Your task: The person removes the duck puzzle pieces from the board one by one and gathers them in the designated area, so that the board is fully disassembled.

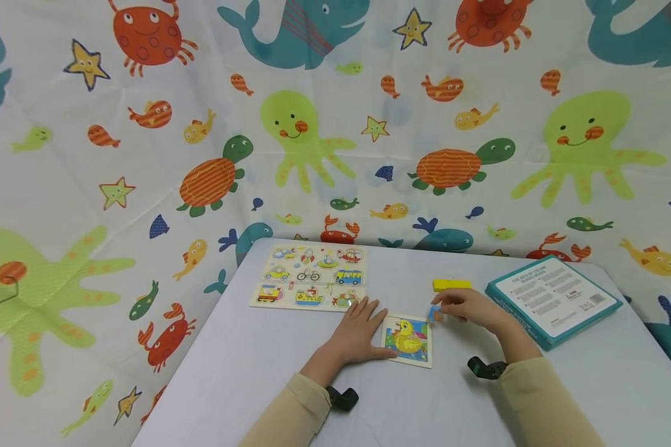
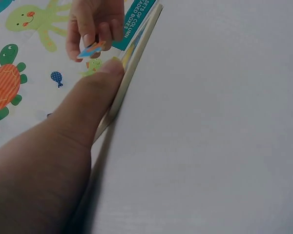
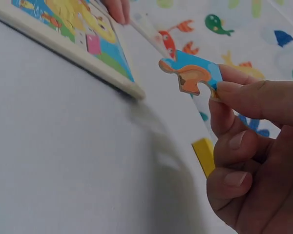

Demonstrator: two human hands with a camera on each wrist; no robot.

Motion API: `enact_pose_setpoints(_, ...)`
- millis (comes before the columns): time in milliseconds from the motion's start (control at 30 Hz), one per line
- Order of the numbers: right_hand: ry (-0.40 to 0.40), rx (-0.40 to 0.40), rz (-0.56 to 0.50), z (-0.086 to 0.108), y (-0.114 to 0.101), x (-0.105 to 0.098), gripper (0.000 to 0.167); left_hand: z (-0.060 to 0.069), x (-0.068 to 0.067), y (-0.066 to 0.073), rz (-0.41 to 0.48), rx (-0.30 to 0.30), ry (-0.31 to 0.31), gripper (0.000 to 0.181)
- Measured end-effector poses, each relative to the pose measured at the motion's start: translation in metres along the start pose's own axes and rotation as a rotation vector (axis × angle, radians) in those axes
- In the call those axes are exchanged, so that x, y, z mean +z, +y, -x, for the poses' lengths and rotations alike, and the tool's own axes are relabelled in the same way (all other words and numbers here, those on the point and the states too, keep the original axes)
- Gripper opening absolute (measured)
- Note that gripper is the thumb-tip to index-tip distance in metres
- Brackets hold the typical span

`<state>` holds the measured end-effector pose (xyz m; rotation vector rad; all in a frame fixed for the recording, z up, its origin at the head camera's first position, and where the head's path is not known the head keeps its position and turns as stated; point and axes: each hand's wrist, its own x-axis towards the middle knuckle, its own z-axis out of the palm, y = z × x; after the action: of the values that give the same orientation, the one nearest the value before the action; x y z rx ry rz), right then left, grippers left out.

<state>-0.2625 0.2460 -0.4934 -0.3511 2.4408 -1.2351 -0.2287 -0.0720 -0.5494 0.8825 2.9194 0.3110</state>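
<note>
A small wooden duck jigsaw puzzle (image 1: pixel 430 347) lies on the white table, its wooden rim showing. The left hand (image 1: pixel 353 336) lies at its left side, fingers spread and fairly straight, with the thumb (image 2: pixel 95 95) along the near edge of the frame. Above the puzzle's upper right corner, the right hand (image 1: pixel 472 308) pinches a jigsaw piece (image 3: pixel 193 72) between thumb and index finger. That piece is blue and orange, with a rounded knob and a notch, and is held clear of the puzzle. The right hand's other fingers are curled below it.
A wooden board with vehicle pictures (image 1: pixel 307 277) lies at the back left, near the left fingertips. Behind the right hand sits a yellow block (image 1: pixel 451 285). A teal and white box (image 1: pixel 559 301) is at the right. A sea-animal cloth (image 1: pixel 335 143) hangs behind the table.
</note>
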Motion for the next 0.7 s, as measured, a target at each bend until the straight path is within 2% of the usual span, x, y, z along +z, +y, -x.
enact_pose_setpoints(233, 0.017, 0.069, 0.017, 0.008, 0.020, -0.011, 0.024, 0.000, 0.002, -0.002, 0.009, -0.003, 0.013, 0.101)
enact_pose_setpoints(500, -0.007, 0.095, 0.034, 0.010, 0.031, -0.013, 0.021, 0.002, 0.000, -0.001, 0.019, -0.005, 0.010, 0.101)
enact_pose_setpoints(700, -0.010, 0.101, 0.050, 0.009, 0.030, -0.011, 0.019, 0.002, -0.001, -0.001, -0.003, 0.043, 0.015, 0.102)
